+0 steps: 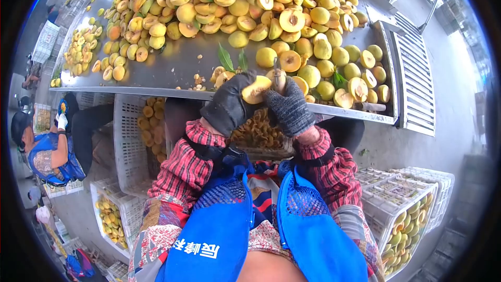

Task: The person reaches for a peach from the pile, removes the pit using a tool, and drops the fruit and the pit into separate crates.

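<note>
My left hand [229,105], in a dark glove, is closed around a yellow peach half [256,90], its cut face turned up. My right hand [290,105], in a grey knit glove, grips a small pitting knife [277,68] with a narrow metal end; its grip is partly hidden by the fingers. Both hands meet above the near edge of the metal table [182,65]. Just beyond them lie halved peaches [290,61] and a green leaf [225,57].
A large heap of peach halves [224,0] covers the table's far side. Below the hands, a crate holds brownish pieces [257,130]. White crates of peaches stand left [130,141] and right [396,193]. A person in a blue vest [55,156] sits at left.
</note>
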`<state>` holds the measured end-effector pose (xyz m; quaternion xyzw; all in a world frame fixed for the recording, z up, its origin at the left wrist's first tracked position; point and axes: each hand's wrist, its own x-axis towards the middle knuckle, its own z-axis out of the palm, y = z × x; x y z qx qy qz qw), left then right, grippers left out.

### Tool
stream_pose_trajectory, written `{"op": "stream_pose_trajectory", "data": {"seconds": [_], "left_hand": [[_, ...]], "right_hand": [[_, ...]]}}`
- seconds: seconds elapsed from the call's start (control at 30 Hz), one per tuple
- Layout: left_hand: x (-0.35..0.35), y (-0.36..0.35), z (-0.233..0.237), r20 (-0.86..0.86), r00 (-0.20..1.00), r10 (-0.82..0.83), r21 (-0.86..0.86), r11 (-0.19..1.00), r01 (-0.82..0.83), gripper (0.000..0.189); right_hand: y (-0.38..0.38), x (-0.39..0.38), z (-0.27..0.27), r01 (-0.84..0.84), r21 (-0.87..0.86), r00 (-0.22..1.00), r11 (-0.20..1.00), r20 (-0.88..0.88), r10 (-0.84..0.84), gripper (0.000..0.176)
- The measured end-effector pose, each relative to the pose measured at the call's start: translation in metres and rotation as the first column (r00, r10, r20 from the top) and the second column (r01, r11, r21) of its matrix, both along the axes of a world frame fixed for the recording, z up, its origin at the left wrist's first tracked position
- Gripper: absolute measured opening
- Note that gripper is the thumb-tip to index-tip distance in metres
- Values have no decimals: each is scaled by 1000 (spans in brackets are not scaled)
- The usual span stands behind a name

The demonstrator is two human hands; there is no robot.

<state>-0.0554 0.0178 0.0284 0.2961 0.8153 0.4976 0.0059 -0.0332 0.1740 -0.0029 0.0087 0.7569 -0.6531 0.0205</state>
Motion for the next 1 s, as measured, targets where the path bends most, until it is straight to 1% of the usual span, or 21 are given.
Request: {"op": "stream_pose_trajectory", "data": {"seconds": [0.03,0.13,0.2,0.23,0.27,0.3,0.33,0.4,0.43,0.5,0.53,0.57,0.6,0.73,0.77,0.8,0.83,0.87,0.9,0.93,1.0], "left_hand": [[1,-3,-2,-49,999,10,-47,999,-12,37],[10,0,-4,-33,999,18,-46,999,-19,44],[21,3,-8,312,947,70,361,914,-186,38],[18,2,-7,317,946,73,359,914,-191,38],[10,1,-4,711,653,-261,639,628,-445,37],[7,0,-3,678,250,-691,573,284,-769,36],[8,0,-7,677,250,-692,571,280,-772,36],[12,0,-16,609,561,-560,793,433,-429,33],[16,1,-17,610,558,-562,792,433,-430,33],[23,7,-17,457,882,-112,597,774,-211,33],[23,7,-13,458,882,-115,599,773,-210,33],[23,7,-5,645,686,-338,724,558,-405,34],[23,7,-1,677,441,-588,701,336,-629,34],[25,6,-15,677,441,-590,703,339,-625,33],[26,3,-32,717,658,-230,621,641,-452,36],[24,1,-44,521,848,98,376,866,-331,40],[30,3,-32,235,937,258,293,901,-321,38],[40,9,-19,-104,928,357,231,917,-326,37],[37,13,-16,459,857,234,502,728,-467,34],[33,15,-18,811,563,-157,558,496,-665,32],[30,10,-41,796,586,-150,575,489,-656,32]], "right_hand": [[1,3,7,14,159,982,987,-187,16,33],[-4,7,15,-33,115,999,993,-38,38,31],[-3,10,13,-2,136,983,991,-181,26,30],[-2,19,38,-47,81,996,996,83,40,29],[-1,28,52,-77,19,938,997,340,66,28],[1,36,52,-129,-35,949,991,285,133,30],[0,42,49,-132,-33,948,991,289,136,30],[-3,50,38,-192,218,980,957,-6,198,35],[-6,50,34,-198,197,979,960,0,202,38],[-10,51,37,-199,228,980,953,33,197,36],[-10,51,38,-204,258,979,944,63,194,35],[-10,50,36,-202,260,979,944,65,192,35],[-10,50,32,-222,264,975,938,69,211,36],[-12,51,31,-224,312,975,923,58,217,31],[-15,53,29,-222,315,975,923,56,215,31],[-17,53,26,-206,266,978,942,22,208,27],[-17,48,25,-176,227,981,958,-33,189,24],[-19,51,22,-270,28,956,963,-110,271,22],[-11,50,-6,-264,475,918,839,-143,370,22],[-17,54,30,-112,359,951,927,-233,205,22],[-15,53,-18,-144,548,887,824,-297,353,20]]}}
